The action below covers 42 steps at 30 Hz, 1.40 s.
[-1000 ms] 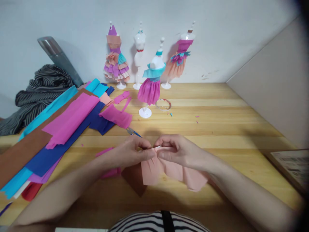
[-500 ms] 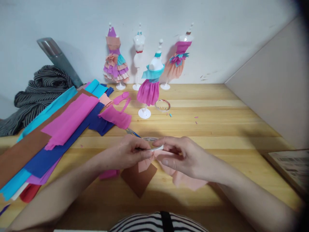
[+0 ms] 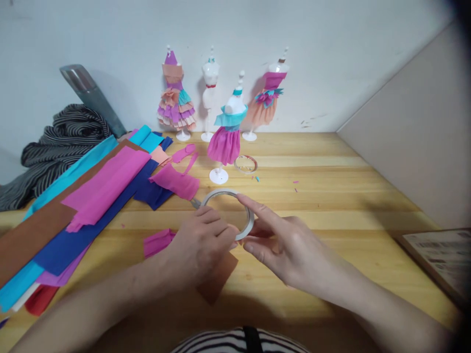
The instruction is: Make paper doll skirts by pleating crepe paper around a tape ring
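My right hand (image 3: 285, 245) holds a thin white tape ring (image 3: 228, 195) upright above the wooden table (image 3: 331, 186), with the forefinger along its rim. My left hand (image 3: 200, 242) pinches the ring's lower edge where the two hands meet. A brown paper piece (image 3: 221, 279) lies under my left hand. A small pink crepe scrap (image 3: 156, 241) sits just left of it. The peach paper seen before is hidden.
Long crepe sheets (image 3: 84, 196) in brown, pink, blue and turquoise fan out at the left. Several small mannequins with paper dresses (image 3: 224, 132) stand by the wall, a second tape ring (image 3: 246, 164) near them. Scissors (image 3: 196, 202) peek out behind my hands. Striped cloth (image 3: 55, 142) lies far left.
The peach paper held between both hands has dropped out of sight. The white tape ring has come up into full view between my fingers. The view has tilted slightly down.
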### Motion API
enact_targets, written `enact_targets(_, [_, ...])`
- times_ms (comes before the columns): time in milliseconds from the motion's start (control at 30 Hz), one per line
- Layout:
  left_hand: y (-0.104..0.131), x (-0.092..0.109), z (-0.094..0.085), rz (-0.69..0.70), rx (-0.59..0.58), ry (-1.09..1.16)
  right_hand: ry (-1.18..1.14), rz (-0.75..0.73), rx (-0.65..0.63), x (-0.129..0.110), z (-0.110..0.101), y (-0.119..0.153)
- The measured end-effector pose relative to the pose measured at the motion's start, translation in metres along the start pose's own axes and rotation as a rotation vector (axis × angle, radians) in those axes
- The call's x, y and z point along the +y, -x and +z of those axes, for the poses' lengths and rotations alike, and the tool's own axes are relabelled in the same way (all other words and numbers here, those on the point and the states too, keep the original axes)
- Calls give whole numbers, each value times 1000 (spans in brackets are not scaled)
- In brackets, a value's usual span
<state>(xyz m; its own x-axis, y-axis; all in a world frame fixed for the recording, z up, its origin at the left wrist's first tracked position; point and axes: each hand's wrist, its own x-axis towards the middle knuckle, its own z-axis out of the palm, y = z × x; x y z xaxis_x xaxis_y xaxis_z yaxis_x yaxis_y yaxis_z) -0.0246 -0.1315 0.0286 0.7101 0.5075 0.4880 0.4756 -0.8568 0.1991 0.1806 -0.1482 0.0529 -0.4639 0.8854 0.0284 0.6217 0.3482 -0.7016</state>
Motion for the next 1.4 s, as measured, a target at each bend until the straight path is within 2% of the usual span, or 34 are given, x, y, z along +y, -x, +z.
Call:
enact_targets(133, [2,-1,3,16,4,-69,92,4,22,-3,-2,3])
enact_targets(233, [2,-4,-1,-26,69,-124,108,-1,30,-4,-3,5])
enact_targets(433, [-2,-7,-9,-104,103,24,50,8,123,0,-1,0])
enact_targets(500, [-2,-6,-10,-137,78,82,45,6,147,2,1,-3])
enact_targets(667, [-1,-5,-11,-187,-14,265,35,-7,77,5,3,-5])
enact_targets(733, [-1,-5,-11,-193,-21,302,47,-31,106,5,3,-6])
enact_targets(800, [-1,-5,-10,-197,-22,317,56,-49,121,4,3,-6])
enact_targets(933, [-3,-5,-10,-225,-41,310,41,-15,63,1,2,-6])
enact_targets(1133, [-4,-4,-11,-297,-70,310,-9,25,82,2,5,-8])
enact_targets(1333, [-4,-5,-7,-344,-65,326,41,-97,183,0,9,-10])
enact_targets(1400, [-4,-5,-6,-350,-67,343,22,-157,178,-2,10,-10])
